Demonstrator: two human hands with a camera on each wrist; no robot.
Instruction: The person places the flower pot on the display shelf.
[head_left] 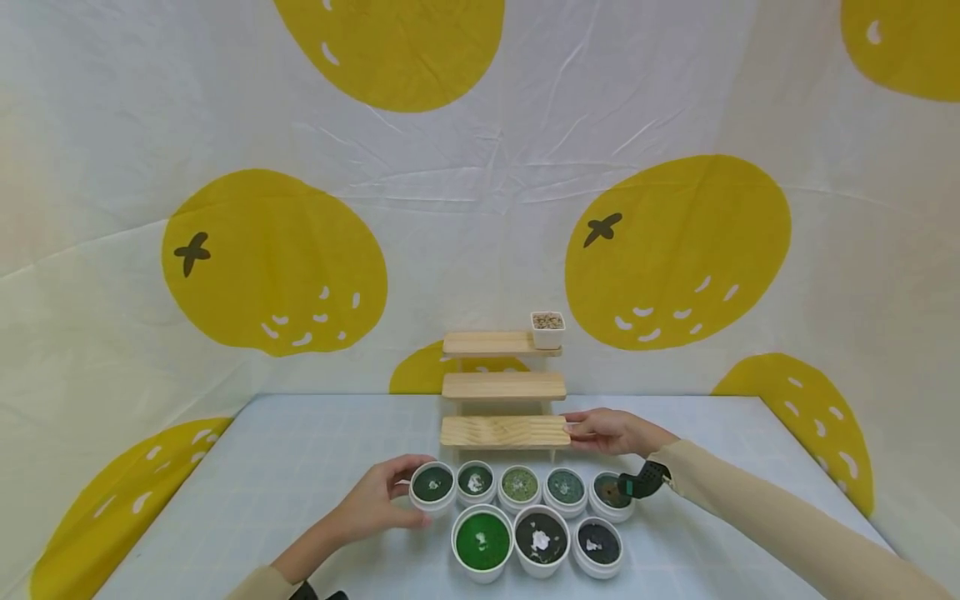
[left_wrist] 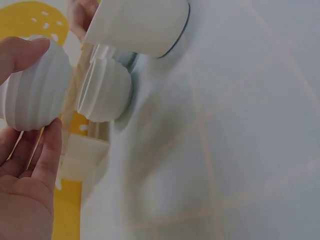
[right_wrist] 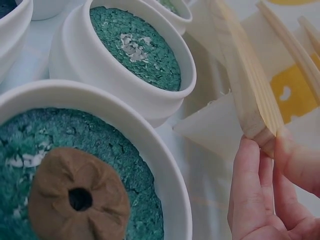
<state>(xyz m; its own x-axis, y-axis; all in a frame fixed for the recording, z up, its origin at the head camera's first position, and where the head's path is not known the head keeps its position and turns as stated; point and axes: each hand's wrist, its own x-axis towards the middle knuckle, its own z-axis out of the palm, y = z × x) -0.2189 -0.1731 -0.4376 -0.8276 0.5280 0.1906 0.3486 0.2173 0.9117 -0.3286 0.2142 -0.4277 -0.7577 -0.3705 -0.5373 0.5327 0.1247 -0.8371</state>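
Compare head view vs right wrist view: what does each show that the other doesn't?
Head only: the left hand holding a dark-green-filled pot, the square pot on the top shelf, and the bright-green-filled pot.

Right wrist only: a clear central hole in the brown piece on the near pot's teal filling; the head view shows that piece too small to tell.

Both: the right hand gripping the end of the lowest shelf, and yellow print behind.

From my end I count eight round white pots (head_left: 542, 570), one square pot (head_left: 548, 337), three wooden boards (head_left: 504, 387), one brown ring-shaped piece (right_wrist: 102, 200), seven yellow fruit prints (head_left: 273, 275), one left hand (head_left: 381, 496) and one right hand (head_left: 611, 431).
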